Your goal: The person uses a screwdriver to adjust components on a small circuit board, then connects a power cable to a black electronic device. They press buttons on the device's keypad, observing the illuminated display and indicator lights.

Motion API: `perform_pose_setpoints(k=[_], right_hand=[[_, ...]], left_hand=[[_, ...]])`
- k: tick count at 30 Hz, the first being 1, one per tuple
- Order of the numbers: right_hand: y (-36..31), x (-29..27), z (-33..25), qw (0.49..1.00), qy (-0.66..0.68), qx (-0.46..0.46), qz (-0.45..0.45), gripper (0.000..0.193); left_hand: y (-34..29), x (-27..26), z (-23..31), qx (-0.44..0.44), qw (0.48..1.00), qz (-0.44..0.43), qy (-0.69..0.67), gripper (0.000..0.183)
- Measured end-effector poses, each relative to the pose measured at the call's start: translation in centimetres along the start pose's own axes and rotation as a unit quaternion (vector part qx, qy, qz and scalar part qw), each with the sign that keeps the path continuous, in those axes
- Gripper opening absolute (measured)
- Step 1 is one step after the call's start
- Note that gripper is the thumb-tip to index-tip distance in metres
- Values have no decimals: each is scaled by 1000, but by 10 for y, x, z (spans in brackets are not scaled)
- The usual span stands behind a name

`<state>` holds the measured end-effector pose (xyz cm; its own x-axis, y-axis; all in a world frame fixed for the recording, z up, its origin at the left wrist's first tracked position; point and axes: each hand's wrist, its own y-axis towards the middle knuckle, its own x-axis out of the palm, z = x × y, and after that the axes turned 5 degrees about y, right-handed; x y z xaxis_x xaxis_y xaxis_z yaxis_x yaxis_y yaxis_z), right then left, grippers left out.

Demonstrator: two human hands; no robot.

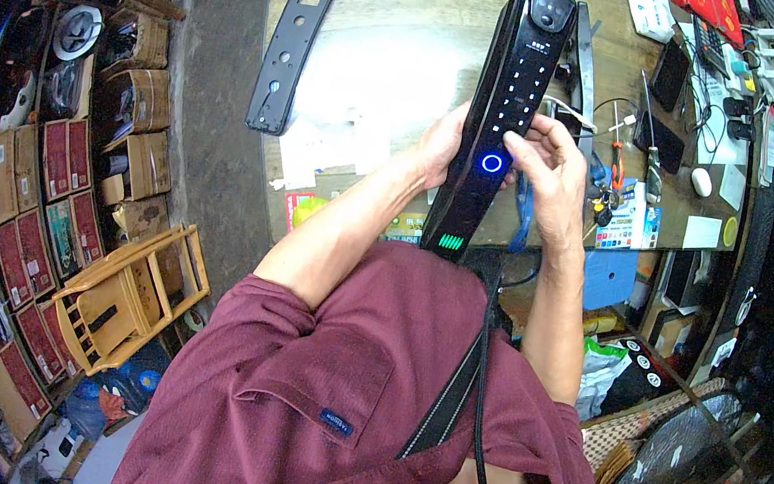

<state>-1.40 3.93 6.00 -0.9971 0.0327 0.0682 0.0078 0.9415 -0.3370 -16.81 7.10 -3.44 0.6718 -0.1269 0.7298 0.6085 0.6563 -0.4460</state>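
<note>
A long black electronic door lock (530,57) is held up at a slant over the near part of the table. Its front carries a lit keypad, a glowing blue ring below the keys and green bars at its lower end; a round lens sits at its top. My left hand (442,145) is closed on the lock's left edge, its fingers partly hidden behind. My right hand (555,176) grips the right edge, the thumb on the front by the lowest keys, just above the ring. A long black panel with cut-outs (288,49) lies to the left on the table.
The wooden table (390,30) holds another black frame piece (582,45), screwdrivers (617,162), a white mouse (701,181), cables and papers. Shelves with boxes (66,156) line the left, near a folding wooden chair (130,298). A blue box (609,279) stands below the table's right edge.
</note>
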Motion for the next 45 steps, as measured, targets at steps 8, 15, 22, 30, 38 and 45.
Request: perform_pose_setpoints(k=[8,15,22,30,38,45], right_hand=[[-4,14,11,998,9,-49,22,44],[-4,17,17,997,15,-55,42,43],[-4,21,19,996,24,-61,58,48],[-1,24,19,995,8,-68,72,48],[-5,23,17,996,24,-69,57,38],[-9,9,18,995,20,-55,78,40]], left_hand=[[3,0,-4,24,999,38,-13,49],[6,-4,-6,22,999,38,-18,45],[5,-3,-6,27,999,41,-18,42],[5,-2,-5,33,999,43,2,42],[5,-2,-5,47,998,45,4,43],[3,1,-3,15,1000,15,-11,50]])
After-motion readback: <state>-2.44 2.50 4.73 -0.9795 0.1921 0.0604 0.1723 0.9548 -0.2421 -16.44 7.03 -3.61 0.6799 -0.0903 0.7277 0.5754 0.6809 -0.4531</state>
